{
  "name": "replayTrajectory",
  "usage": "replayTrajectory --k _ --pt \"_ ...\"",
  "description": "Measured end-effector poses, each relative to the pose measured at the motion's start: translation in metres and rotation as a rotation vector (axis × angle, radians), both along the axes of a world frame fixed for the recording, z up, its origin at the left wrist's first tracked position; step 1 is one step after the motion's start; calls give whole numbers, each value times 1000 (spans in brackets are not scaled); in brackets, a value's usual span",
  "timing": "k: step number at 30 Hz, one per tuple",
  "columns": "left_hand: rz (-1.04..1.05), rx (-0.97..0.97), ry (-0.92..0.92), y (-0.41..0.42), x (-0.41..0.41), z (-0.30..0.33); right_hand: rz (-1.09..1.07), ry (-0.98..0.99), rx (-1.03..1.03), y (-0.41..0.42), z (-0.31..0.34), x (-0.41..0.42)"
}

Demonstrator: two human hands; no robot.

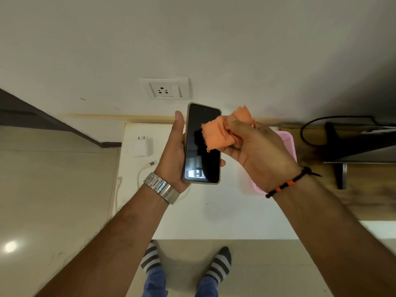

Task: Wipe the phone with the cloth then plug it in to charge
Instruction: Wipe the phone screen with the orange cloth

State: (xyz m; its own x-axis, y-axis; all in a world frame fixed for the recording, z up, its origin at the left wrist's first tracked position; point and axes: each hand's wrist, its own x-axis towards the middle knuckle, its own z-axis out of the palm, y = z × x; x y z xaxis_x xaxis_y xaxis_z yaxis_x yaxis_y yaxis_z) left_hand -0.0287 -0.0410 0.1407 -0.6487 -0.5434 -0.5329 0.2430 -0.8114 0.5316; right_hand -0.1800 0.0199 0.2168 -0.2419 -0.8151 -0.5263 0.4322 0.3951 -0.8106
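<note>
My left hand (173,155) holds a black phone (199,159) upright, screen facing me, above a white table (214,211). My right hand (257,146) grips a bunched orange cloth (218,136) that lies against the upper right of the screen. A white charger adapter (141,145) lies on the table to the left. Below it curls a white cable (147,166) with its USB plug free. A white wall socket (165,89) with a switch sits above the phone.
A pink perforated basket (288,144) stands on the table behind my right hand. To the right are a wooden surface and a dark monitor stand (342,146) with a black cord. My feet in striped socks (218,264) stand on tiled floor.
</note>
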Motion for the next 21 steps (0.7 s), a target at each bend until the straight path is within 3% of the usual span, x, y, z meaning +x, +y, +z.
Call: replayTrajectory --k 5,9,15,18,20,21 --pt "-41 -223 -140 7 -3 8 176 404 7 -1 6 4" --pt "-36 -209 -153 9 -1 11 73 685 86 -11 1 -14" --pt "-66 -194 -162 7 0 12 -1 447 172 -10 -7 -24" --pt "-70 -20 -44 2 -1 9 -134 570 8 -15 10 -26" --pt "-39 102 110 0 -1 6 -178 848 -204 -16 22 -20" --pt "-7 139 150 0 -1 4 -102 1009 -309 -14 24 -13"
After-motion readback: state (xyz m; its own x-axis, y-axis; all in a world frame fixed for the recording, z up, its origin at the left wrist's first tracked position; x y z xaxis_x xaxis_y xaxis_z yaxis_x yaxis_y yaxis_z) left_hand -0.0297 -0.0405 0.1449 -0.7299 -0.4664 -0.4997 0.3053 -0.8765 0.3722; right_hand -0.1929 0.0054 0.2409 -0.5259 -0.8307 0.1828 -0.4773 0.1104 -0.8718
